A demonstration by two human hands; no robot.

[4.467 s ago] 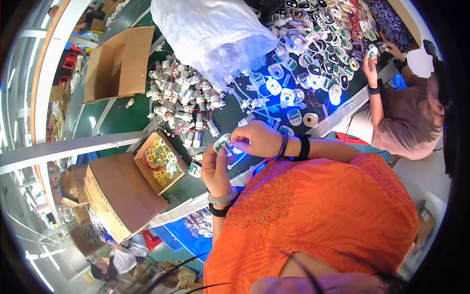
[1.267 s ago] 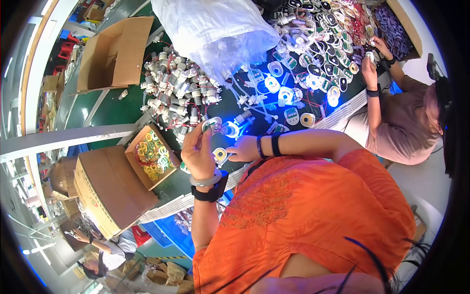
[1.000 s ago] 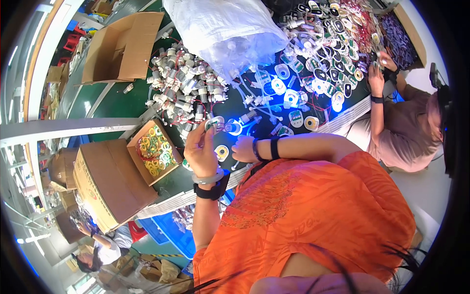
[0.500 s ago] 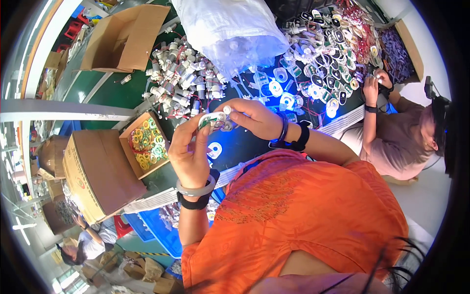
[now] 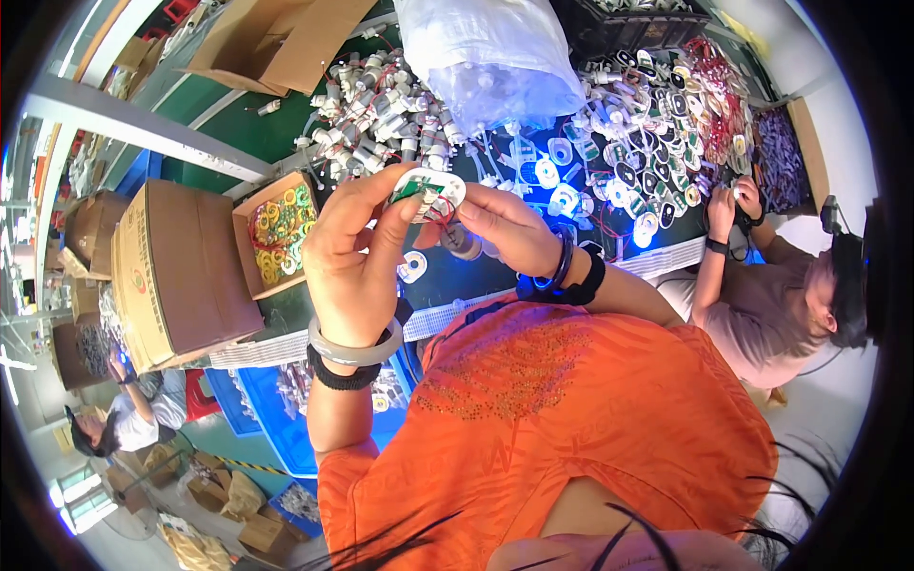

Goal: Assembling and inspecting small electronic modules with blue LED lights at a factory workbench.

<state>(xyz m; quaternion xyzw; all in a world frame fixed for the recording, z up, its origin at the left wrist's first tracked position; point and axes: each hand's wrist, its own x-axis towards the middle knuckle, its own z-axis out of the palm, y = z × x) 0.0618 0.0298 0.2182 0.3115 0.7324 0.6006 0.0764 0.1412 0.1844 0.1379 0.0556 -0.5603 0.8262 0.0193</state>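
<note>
Between both hands, over the near edge of the bench, is a white oval plastic housing [image 5: 446, 184] with a small green circuit board and thin red wires inside. My left hand [image 5: 350, 262] pinches its left end between thumb and fingers. At the right end, the thumb and fingers of my right hand [image 5: 509, 228] close on it, partly hidden. A small grey motor [image 5: 463, 242] hangs just below, beside the right fingers; its link to the housing is not fully visible. Under the hands, a white ring-shaped part [image 5: 412, 267] lies on the dark bench.
Beyond my hands lie a heap of motors [image 5: 381, 114], a white plastic bag [image 5: 486, 57] and a spread of oval housings [image 5: 647, 152], some glowing blue. A carton of coloured rings [image 5: 283, 233] stands left, beside a large cardboard box [image 5: 181, 271]. A co-worker [image 5: 762, 285] sits at right.
The housing has turned so its inside shows more fully, and the motor now shows below it. A small white knob by my right fingers is no longer visible. The whole view has shifted.
</note>
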